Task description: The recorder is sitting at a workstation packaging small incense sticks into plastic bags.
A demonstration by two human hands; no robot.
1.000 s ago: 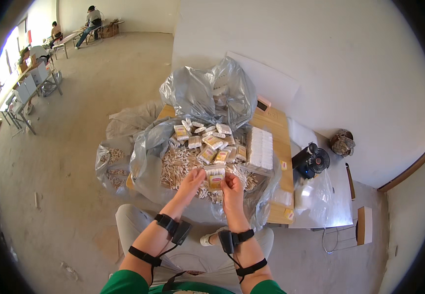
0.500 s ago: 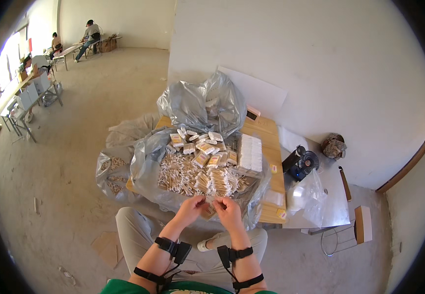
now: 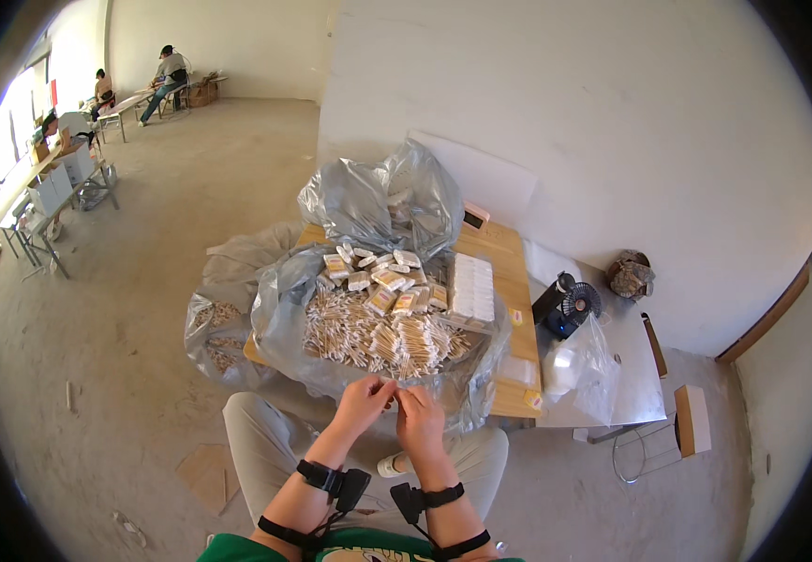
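Observation:
My left hand [image 3: 365, 401] and my right hand [image 3: 419, 412] meet at the near edge of the table, fingertips pinched together. Whatever sits between them is too small and covered to make out. Just beyond lies a heap of loose cotton swabs [image 3: 340, 328], with bundled swabs [image 3: 410, 345] on its right side. Small packs of swabs with yellow-and-white labels [image 3: 380, 301] are piled behind the heap. A block of white packs [image 3: 472, 288] stands in rows to the right. Grey plastic sheeting [image 3: 279, 328] lies beneath and around the swabs.
A bulging grey plastic bag [image 3: 350, 201] rises at the table's back. On the right, a metal-topped table [image 3: 640, 403] bears a small fan [image 3: 579, 304] and a clear bag [image 3: 598, 375]. Another bag of swabs [image 3: 214, 328] hangs low left. People sit at far-left tables.
My hands have drawn closer together, the right one shifting left and turning inward. The small labelled packet that showed between them is now hidden. The view has shifted slightly.

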